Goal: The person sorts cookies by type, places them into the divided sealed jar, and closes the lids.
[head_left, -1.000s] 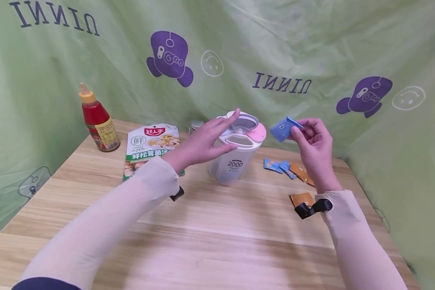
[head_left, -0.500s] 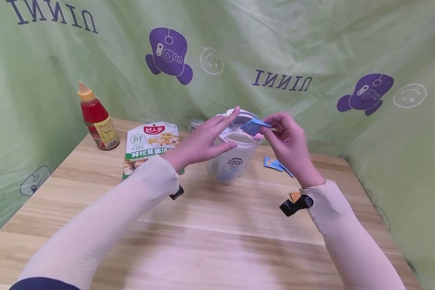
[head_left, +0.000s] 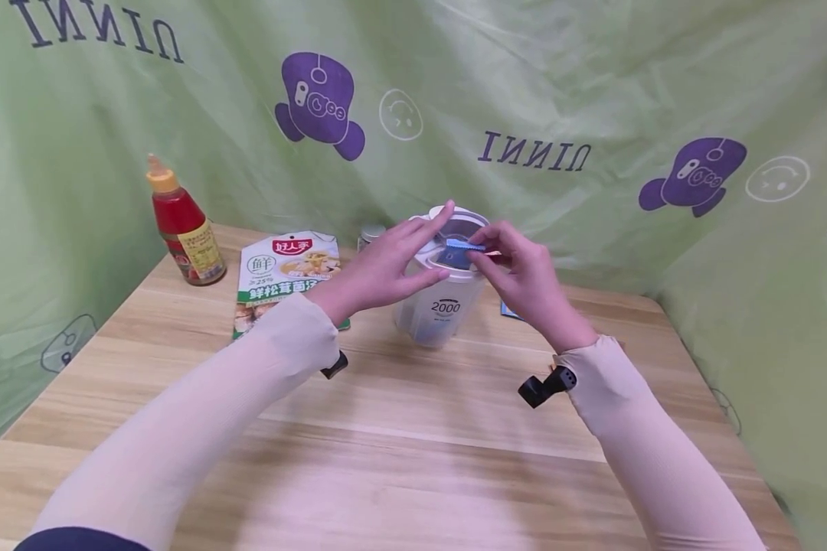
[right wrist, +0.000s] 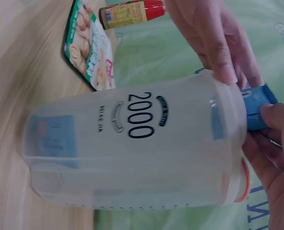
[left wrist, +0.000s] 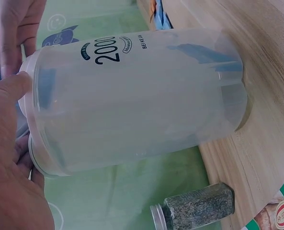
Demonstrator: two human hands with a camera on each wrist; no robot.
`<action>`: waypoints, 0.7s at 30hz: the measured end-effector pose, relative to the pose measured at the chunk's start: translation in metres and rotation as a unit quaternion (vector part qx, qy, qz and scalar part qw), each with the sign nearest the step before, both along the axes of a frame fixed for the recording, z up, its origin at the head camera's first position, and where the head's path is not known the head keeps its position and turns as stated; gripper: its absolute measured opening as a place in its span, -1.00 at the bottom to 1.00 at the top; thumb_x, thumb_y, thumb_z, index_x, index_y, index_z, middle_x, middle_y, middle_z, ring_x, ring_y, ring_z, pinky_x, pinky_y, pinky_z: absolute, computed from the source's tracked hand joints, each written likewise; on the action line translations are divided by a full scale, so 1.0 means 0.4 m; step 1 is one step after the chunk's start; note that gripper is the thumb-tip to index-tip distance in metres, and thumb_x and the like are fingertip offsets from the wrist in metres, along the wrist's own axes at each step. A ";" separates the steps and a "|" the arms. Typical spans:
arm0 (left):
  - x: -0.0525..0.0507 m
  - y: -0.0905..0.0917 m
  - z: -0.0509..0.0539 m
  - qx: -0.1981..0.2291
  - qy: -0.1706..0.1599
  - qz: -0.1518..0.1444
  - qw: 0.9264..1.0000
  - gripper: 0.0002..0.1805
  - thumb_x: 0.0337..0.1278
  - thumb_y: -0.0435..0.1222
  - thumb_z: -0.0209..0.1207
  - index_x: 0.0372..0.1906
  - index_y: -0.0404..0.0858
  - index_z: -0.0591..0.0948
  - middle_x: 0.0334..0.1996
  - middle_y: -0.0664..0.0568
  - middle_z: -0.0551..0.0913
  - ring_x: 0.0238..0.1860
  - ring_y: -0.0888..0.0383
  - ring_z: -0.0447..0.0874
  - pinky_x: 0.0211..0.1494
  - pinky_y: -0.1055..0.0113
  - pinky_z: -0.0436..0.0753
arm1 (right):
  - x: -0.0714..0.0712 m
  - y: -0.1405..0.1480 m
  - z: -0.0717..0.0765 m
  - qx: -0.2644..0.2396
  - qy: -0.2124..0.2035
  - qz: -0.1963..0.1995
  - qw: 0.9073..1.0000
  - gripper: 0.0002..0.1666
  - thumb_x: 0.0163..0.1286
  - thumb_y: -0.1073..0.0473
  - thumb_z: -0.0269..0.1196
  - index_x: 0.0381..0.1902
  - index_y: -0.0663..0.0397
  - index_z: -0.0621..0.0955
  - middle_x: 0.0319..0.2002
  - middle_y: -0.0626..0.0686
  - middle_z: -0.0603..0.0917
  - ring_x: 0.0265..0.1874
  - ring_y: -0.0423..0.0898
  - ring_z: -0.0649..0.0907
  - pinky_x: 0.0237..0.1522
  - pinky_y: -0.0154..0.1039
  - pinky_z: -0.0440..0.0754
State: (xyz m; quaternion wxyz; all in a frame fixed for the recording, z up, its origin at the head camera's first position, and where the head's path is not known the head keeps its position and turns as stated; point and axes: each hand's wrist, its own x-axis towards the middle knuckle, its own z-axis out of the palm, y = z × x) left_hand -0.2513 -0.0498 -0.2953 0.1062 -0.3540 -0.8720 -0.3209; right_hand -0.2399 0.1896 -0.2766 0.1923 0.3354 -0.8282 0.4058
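Observation:
A tall translucent plastic storage container (head_left: 436, 315) marked 2000 stands upright on the table, its flip lid raised. My left hand (head_left: 379, 268) holds the container's top, thumb on the front rim and fingers spread across the lid. My right hand (head_left: 534, 279) pinches a small blue sachet (right wrist: 256, 108) between thumb and fingers. The sachet's lower part sits inside the container's opening, showing through the wall in the right wrist view. Another blue packet (right wrist: 58, 141) lies at the container's bottom.
A red sauce bottle (head_left: 187, 241) and a white-and-green food pouch (head_left: 289, 268) stand to the left. Behind my left hand is a glass jar of dark flakes (left wrist: 198, 207). Sachets (left wrist: 161, 17) lie right of the container, mostly hidden. A green curtain (head_left: 524, 76) hangs behind.
My right hand has moved left with the blue sachet, from beside the container to its opening, and lowered it partly inside. The left hand has stayed on the lid.

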 end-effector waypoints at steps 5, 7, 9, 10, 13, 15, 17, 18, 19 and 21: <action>0.002 0.000 0.002 -0.003 -0.001 0.001 1.000 -0.03 0.46 -0.02 0.24 0.73 0.00 -0.07 0.55 -0.15 0.38 0.55 -0.10 0.35 0.64 -0.05 0.39 | -0.001 0.001 -0.007 0.005 -0.008 0.011 1.000 -0.82 0.38 0.48 0.34 -0.07 0.38 0.64 -0.12 0.27 0.79 -0.10 0.06 0.78 0.00 -0.55 0.73; 0.002 -0.001 0.001 -0.006 -0.002 0.003 1.000 -0.02 0.47 -0.01 0.24 0.73 0.02 -0.08 0.56 -0.14 0.37 0.56 -0.09 0.34 0.64 -0.05 0.39 | -0.003 0.001 -0.010 0.015 -0.001 0.019 1.000 -0.82 0.37 0.49 0.35 -0.08 0.37 0.68 -0.12 0.25 0.79 -0.11 0.02 0.77 0.01 -0.55 0.72; 0.001 -0.002 0.000 -0.009 -0.001 0.005 1.000 -0.02 0.47 0.00 0.23 0.73 0.03 -0.10 0.57 -0.13 0.36 0.57 -0.09 0.33 0.65 -0.06 0.39 | -0.004 0.001 -0.012 0.026 0.008 0.026 0.999 -0.83 0.36 0.49 0.36 -0.10 0.36 0.71 -0.12 0.23 0.79 -0.12 -0.02 0.75 0.02 -0.56 0.72; 0.000 -0.002 0.000 -0.010 -0.001 0.006 1.000 -0.02 0.47 0.01 0.23 0.73 0.04 -0.10 0.57 -0.12 0.36 0.58 -0.08 0.33 0.65 -0.06 0.39 | -0.005 0.002 -0.013 0.032 0.013 0.026 0.999 -0.83 0.35 0.48 0.37 -0.10 0.35 0.72 -0.12 0.22 0.80 -0.12 -0.01 0.75 0.02 -0.58 0.70; -0.001 -0.001 -0.001 -0.012 -0.003 0.007 1.000 -0.03 0.48 0.02 0.21 0.73 0.06 -0.11 0.58 -0.12 0.35 0.59 -0.07 0.32 0.65 -0.05 0.39 | -0.005 0.005 -0.013 0.048 0.020 0.021 0.998 -0.84 0.37 0.44 0.38 -0.10 0.31 0.76 -0.10 0.18 0.80 -0.14 -0.05 0.74 -0.01 -0.62 0.67; 0.000 -0.001 -0.001 -0.013 -0.006 0.007 1.000 -0.03 0.49 0.02 0.21 0.73 0.07 -0.12 0.59 -0.12 0.34 0.59 -0.07 0.31 0.65 -0.06 0.38 | -0.005 0.006 -0.013 0.057 0.023 0.016 0.998 -0.84 0.38 0.41 0.38 -0.09 0.28 0.78 -0.09 0.17 0.81 -0.16 -0.08 0.74 -0.04 -0.63 0.65; 0.000 0.000 -0.002 -0.014 -0.008 0.008 1.000 -0.03 0.49 0.02 0.20 0.73 0.08 -0.13 0.60 -0.11 0.33 0.60 -0.07 0.30 0.66 -0.06 0.37 | -0.005 0.007 -0.014 0.064 0.026 0.012 0.998 -0.83 0.39 0.40 0.38 -0.09 0.27 0.79 -0.07 0.16 0.81 -0.18 -0.08 0.74 -0.08 -0.63 0.63; 0.000 0.000 -0.002 -0.014 -0.008 0.009 1.000 -0.03 0.49 0.03 0.20 0.73 0.08 -0.13 0.60 -0.11 0.32 0.60 -0.07 0.29 0.66 -0.07 0.37 | -0.005 0.007 -0.014 0.066 0.026 0.011 0.997 -0.83 0.40 0.40 0.38 -0.08 0.27 0.79 -0.07 0.17 0.81 -0.18 -0.08 0.73 -0.09 -0.63 0.63; 0.000 0.000 -0.003 -0.013 -0.008 0.009 1.000 -0.03 0.49 0.03 0.20 0.73 0.08 -0.13 0.60 -0.11 0.32 0.60 -0.07 0.29 0.66 -0.06 0.37 | -0.006 0.007 -0.016 0.067 0.026 0.011 0.997 -0.83 0.40 0.40 0.37 -0.08 0.28 0.80 -0.06 0.18 0.81 -0.19 -0.06 0.73 -0.10 -0.62 0.62; -0.001 0.000 -0.004 -0.013 -0.007 0.009 1.000 -0.03 0.49 0.03 0.20 0.73 0.08 -0.12 0.60 -0.12 0.31 0.61 -0.07 0.29 0.66 -0.06 0.37 | -0.007 0.008 -0.018 0.068 0.026 0.011 0.997 -0.83 0.40 0.40 0.36 -0.08 0.29 0.80 -0.06 0.19 0.81 -0.19 -0.04 0.74 -0.10 -0.61 0.62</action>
